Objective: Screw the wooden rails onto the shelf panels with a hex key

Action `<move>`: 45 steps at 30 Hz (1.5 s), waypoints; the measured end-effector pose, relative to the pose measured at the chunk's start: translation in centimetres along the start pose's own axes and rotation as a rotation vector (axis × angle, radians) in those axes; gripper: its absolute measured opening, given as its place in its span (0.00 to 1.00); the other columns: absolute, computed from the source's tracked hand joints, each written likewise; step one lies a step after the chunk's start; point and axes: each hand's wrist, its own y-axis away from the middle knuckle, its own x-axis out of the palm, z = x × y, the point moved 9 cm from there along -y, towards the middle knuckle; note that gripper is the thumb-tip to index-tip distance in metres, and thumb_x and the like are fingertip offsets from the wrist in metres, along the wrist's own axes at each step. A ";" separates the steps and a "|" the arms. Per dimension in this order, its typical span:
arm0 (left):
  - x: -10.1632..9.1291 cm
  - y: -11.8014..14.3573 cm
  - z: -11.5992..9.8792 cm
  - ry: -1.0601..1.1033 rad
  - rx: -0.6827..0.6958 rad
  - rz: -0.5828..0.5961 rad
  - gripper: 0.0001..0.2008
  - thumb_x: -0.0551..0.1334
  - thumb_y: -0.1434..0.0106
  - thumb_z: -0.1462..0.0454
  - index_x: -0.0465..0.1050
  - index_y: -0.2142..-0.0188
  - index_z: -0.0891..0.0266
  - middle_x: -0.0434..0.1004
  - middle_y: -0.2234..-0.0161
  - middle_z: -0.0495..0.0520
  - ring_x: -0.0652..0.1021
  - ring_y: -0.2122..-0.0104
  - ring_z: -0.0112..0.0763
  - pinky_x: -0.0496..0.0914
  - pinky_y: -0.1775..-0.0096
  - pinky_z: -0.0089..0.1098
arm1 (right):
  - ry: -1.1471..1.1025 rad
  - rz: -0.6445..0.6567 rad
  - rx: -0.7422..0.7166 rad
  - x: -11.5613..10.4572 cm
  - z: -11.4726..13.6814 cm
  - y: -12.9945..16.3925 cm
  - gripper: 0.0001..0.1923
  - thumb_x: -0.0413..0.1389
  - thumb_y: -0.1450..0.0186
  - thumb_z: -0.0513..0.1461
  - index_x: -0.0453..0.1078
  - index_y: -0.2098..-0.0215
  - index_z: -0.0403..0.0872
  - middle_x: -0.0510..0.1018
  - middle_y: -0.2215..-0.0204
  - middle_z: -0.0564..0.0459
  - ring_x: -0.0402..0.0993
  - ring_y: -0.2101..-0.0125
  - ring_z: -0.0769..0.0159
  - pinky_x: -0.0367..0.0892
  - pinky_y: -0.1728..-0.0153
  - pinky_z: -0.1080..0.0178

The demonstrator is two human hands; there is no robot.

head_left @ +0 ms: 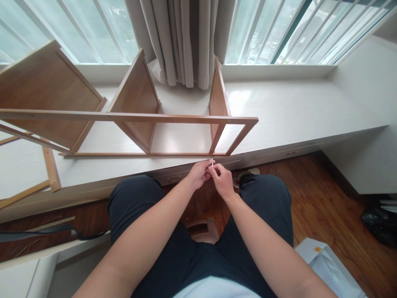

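A wooden shelf rack [182, 118] lies on its side on the white window ledge, its panels standing upright between two long rails. Just below the near rail, at its right end, my two hands meet fingertip to fingertip. A small, thin silver metal piece [212, 163], perhaps a screw or a hex key, points up between them. My right hand [223, 181] pinches it between thumb and finger. The fingers of my left hand [199, 174] are also closed at it. Its lower end is hidden by my fingers.
A separate wooden frame [49, 165] leans over the ledge's front edge at the left. Below the ledge are drawers with small handles [291, 153]. A grey curtain [186, 45] hangs behind the rack. A plastic stool [203, 230] shows between my legs, and a white bag [328, 265] stands at the lower right.
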 end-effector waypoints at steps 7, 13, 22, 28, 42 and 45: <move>0.1 -0.4 0.3 0.000 -0.035 -0.011 0.07 0.68 0.41 0.64 0.78 0.65 0.67 0.70 0.77 0.48 0.67 0.81 0.16 0.60 0.77 0.20 | -0.028 -0.001 0.014 0.3 -0.3 -0.2 0.18 0.53 0.29 0.51 0.74 0.66 0.46 0.81 0.70 0.51 0.76 0.70 0.63 0.64 0.65 0.65; 0.0 -0.5 0.5 0.010 -0.040 -0.021 0.06 0.68 0.40 0.64 0.78 0.66 0.66 0.70 0.77 0.48 0.66 0.81 0.16 0.60 0.77 0.20 | -0.043 -0.006 0.015 0.4 -0.4 -0.4 0.17 0.53 0.30 0.50 0.74 0.66 0.47 0.82 0.70 0.51 0.78 0.69 0.62 0.66 0.64 0.64; 0.1 -0.6 0.6 0.017 -0.024 -0.027 0.06 0.66 0.38 0.64 0.79 0.65 0.66 0.74 0.74 0.50 0.71 0.78 0.19 0.63 0.75 0.21 | -0.033 -0.011 0.028 0.6 -0.7 -0.4 0.18 0.54 0.30 0.50 0.74 0.66 0.46 0.82 0.70 0.51 0.78 0.69 0.62 0.67 0.64 0.64; 0.1 -0.7 0.7 0.015 -0.008 -0.017 0.07 0.68 0.41 0.63 0.79 0.65 0.66 0.74 0.75 0.50 0.71 0.78 0.19 0.62 0.75 0.22 | -0.012 -0.030 0.041 0.5 -0.9 -0.2 0.18 0.54 0.30 0.51 0.74 0.66 0.47 0.81 0.71 0.51 0.77 0.70 0.62 0.66 0.64 0.64; 0.1 -0.9 0.7 0.015 0.026 0.000 0.09 0.72 0.46 0.62 0.79 0.67 0.66 0.73 0.75 0.49 0.70 0.77 0.19 0.63 0.73 0.23 | 0.019 -0.040 0.037 0.6 -1.0 -0.2 0.22 0.50 0.28 0.53 0.72 0.69 0.47 0.78 0.74 0.52 0.72 0.73 0.65 0.62 0.68 0.65; 0.1 -0.8 0.7 0.020 0.022 -0.007 0.08 0.71 0.45 0.63 0.79 0.67 0.65 0.74 0.74 0.49 0.71 0.77 0.19 0.63 0.72 0.23 | 0.023 -0.038 0.034 0.7 -1.0 -0.3 0.23 0.49 0.28 0.53 0.72 0.70 0.47 0.78 0.74 0.53 0.72 0.73 0.65 0.62 0.68 0.65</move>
